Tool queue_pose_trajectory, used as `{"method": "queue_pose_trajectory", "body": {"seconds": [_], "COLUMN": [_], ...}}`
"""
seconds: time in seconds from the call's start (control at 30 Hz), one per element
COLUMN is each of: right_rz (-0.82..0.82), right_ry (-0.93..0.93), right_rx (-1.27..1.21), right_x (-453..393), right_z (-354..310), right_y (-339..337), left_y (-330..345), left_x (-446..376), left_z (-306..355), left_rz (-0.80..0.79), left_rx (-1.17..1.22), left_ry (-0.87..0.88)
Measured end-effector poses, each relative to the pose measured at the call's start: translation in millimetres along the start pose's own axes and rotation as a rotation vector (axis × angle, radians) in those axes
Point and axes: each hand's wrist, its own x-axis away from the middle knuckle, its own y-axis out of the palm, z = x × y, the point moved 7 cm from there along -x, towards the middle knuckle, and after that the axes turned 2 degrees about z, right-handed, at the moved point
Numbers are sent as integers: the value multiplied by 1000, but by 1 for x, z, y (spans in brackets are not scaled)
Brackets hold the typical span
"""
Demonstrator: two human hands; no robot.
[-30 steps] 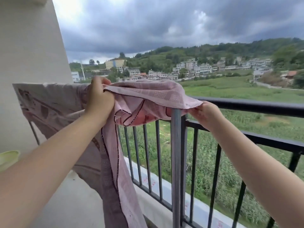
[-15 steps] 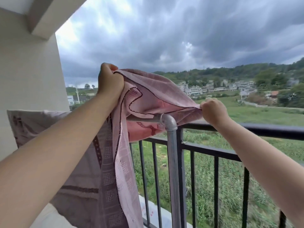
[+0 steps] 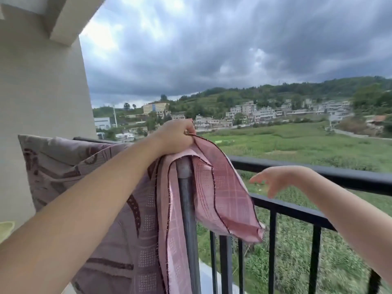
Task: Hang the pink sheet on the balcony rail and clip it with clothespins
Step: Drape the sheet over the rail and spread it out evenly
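The pink sheet (image 3: 222, 196), checked with a dark stitched hem, is draped over the top of a grey metal pipe post (image 3: 187, 209). One flap hangs outside the black balcony rail (image 3: 318, 177); the rest falls on the near side. My left hand (image 3: 176, 139) pinches the sheet's upper edge just above the post. To the right of the hanging flap, my right hand (image 3: 275, 179) hovers with fingers spread and touches nothing. No clothespins are visible.
A mauve patterned cloth (image 3: 70, 158) hangs over the rail to the left, by the beige wall (image 3: 42, 92). A pale green container's edge (image 3: 6, 230) shows at far left. Beyond the black bars (image 3: 273, 251) lie fields and houses far below.
My right hand has let go of the sheet's corner and drawn back to the right. The freed flap has dropped over the outside of the rail. My left hand has come down onto the post top.
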Motion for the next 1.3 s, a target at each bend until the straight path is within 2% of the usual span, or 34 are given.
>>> {"method": "queue_pose_trajectory", "body": {"seconds": [0.03,0.17,0.23,0.3,0.37,0.43,0.6,0.7,0.77,0.87,0.9,0.97,1.07,1.17,1.23,1.3], "right_rz": [35,404,465,565,766,914,1029,1041,1028,987,979,952,895,850,805,785], "right_ry": [-94,-492,-604,-584,-538,-532,-389,-386,-389,-366,-369,-412,-532,-638,-696,-741], "right_rx": [-117,-784,-894,-700,-513,-548,-534,-384,-243,-44,10,63,56,51,23,-20], "right_x": [0,40,63,70,69,70,61,53,48,41,40,36,28,31,39,48], "right_z": [-13,-78,-109,-134,-147,-145,-112,-109,-112,-121,-126,-136,-140,-134,-128,-125], "right_y": [0,-37,-44,-43,-46,-51,-73,-91,-99,-104,-105,-107,-114,-122,-125,-132], "left_y": [-2,-8,-7,-7,-2,14,60,77,76,56,48,30,6,-1,-4,-10], "left_x": [6,38,52,64,78,96,125,126,128,125,120,109,108,114,115,117], "left_z": [-4,-7,-4,-3,-4,-7,-34,-36,-43,-55,-57,-54,-40,-33,-29,-30], "left_rz": [-12,-7,28,59,38,24,232,305,343,534,578,613,616,520,461,450], "left_rx": [44,114,63,5,-6,11,43,24,115,316,316,211,-115,-407,-445,-442], "left_ry": [-22,-40,-20,-20,-35,-56,-338,-295,-323,-405,-400,-271,144,492,600,611]}}
